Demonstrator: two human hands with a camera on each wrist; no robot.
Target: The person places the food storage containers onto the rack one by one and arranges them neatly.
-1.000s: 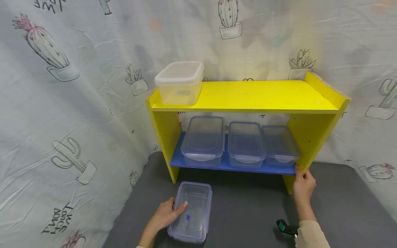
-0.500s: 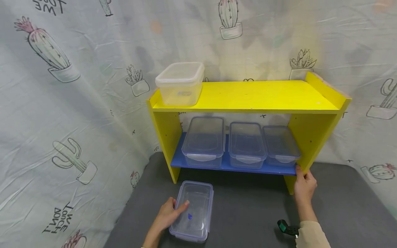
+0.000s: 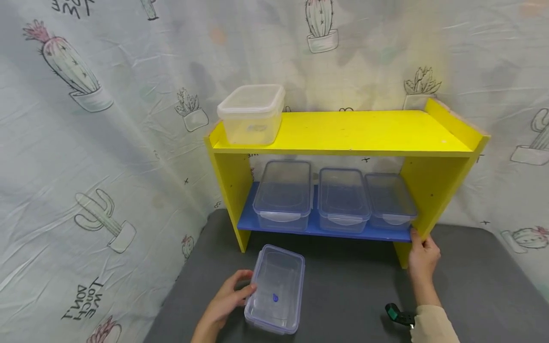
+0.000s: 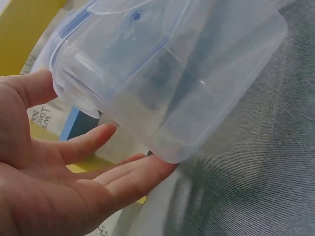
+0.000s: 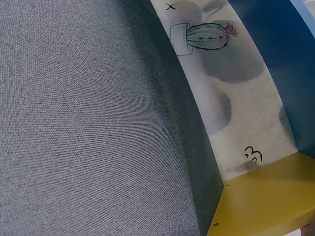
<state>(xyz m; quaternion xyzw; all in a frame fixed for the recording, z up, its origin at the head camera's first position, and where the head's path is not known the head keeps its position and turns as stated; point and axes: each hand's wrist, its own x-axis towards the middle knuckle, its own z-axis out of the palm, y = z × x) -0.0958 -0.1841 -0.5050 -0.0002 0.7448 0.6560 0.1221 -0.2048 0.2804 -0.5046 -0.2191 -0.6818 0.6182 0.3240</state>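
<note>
A clear lidded food container (image 3: 276, 290) with a purple rim and a small blue mark on its lid sits askew at the table's front, left of centre. My left hand (image 3: 227, 300) touches its left side. In the left wrist view, the thumb meets the lid's rim and extended fingers (image 4: 140, 179) reach the container's bottom edge, leaving a gap to the palm. Whether the container is fully on the table is unclear. My right hand (image 3: 422, 259) grips the lower right front corner of the yellow-and-blue shelf (image 3: 364, 133); its fingers are partly hidden behind the side panel.
Three clear containers, left (image 3: 283, 190), middle (image 3: 344, 197) and right (image 3: 391, 197), stand on the blue board (image 3: 315, 224). A whitish lidded box (image 3: 253, 116) is on the shelf's top left. A black-and-green object (image 3: 398, 314) is by the right wrist, over the grey table (image 3: 343, 295).
The container in front has shifted right and turned clockwise. My left thumb has slid from on top of its lid back to the edge. My right hand stays at the shelf corner.
</note>
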